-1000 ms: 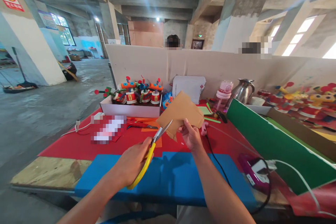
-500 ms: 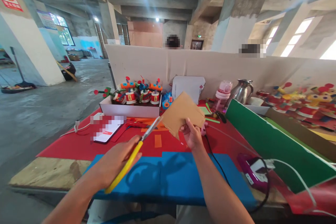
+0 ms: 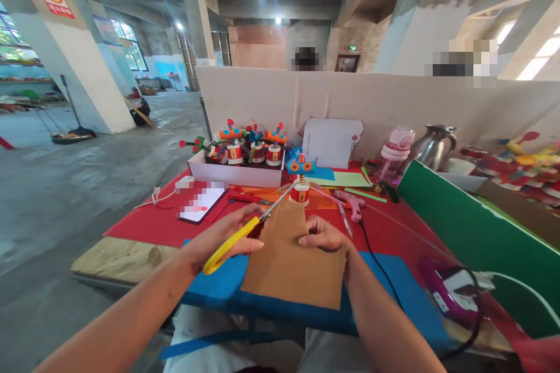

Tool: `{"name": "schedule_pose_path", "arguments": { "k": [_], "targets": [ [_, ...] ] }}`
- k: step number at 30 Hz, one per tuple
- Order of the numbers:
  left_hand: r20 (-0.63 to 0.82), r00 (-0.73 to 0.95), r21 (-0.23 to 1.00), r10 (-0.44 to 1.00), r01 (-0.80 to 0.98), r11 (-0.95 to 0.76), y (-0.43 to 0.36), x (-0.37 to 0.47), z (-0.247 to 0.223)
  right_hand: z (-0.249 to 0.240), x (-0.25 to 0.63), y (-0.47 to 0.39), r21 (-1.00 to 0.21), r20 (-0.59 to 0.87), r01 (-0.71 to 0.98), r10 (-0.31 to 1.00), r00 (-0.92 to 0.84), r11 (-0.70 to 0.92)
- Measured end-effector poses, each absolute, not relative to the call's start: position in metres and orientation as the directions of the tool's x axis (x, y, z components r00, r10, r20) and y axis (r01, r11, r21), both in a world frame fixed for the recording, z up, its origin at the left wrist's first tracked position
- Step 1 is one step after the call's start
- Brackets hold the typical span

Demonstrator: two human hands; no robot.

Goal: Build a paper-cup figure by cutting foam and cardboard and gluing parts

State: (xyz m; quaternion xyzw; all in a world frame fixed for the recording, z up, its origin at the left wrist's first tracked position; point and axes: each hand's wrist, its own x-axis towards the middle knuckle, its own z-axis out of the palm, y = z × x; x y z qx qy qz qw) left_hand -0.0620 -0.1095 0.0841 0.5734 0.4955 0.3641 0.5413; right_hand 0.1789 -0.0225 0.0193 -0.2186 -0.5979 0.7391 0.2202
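Left grip [image 3: 219, 232] is clamped on the yellow-handled scissors [image 3: 234, 240], blades slanting up and away along the left upper edge of a brown cardboard sheet [image 3: 293, 274]. Right grip [image 3: 324, 235] is closed on the sheet's right side near the top, thumb over its face. The cardboard sheet sits at the front of the desk [image 3: 118, 255], above a blue sheet [image 3: 406, 288], its near edge facing the wearer. Just beyond stands a cup figure [image 3: 300, 191] with a spring neck and blue head (whether the scissor tip touches it, I cannot tell). Right of the figure: a pink glue gun [image 3: 353, 204], cord trailing toward the front. Left: a phone [image 3: 205, 210], lying flat. Behind the phone, a white box [image 3: 236, 177] holds similar figures. Far right, a green board [image 3: 455, 239] leans at an angle.
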Motion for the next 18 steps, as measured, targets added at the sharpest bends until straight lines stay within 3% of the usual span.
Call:
{"name": "schedule_pose_path", "arguments": {
  "k": [3,5,8,13,18],
  "targets": [
    [-0.042,0.14,0.999,0.989,-0.018,0.045,-0.108,-0.056,0.073,0.016,0.177,-0.018,-0.939,0.061,-0.289,0.739,-0.672,-0.185],
    [0.079,-0.066,0.981,0.995,-0.169,-0.09,-0.101,-0.05,0.072,0.016,0.174,-0.016,-0.888,0.131,-0.436,0.826,-0.549,-0.149],
    [0.21,-0.415,0.895,0.885,-0.283,-0.345,-0.091,-0.032,0.075,0.022,0.163,-0.017,-0.839,0.174,-0.526,0.85,-0.497,-0.136],
    [0.203,-0.639,0.877,0.742,-0.219,-0.427,-0.088,0.004,0.076,0.04,0.137,-0.036,-0.777,0.201,-0.623,0.902,-0.382,-0.091],
    [0.302,-0.579,0.912,0.757,-0.056,-0.407,-0.096,0.0,0.07,0.05,0.125,-0.054,-0.872,0.167,-0.488,0.953,-0.253,0.023]
  ]
}}
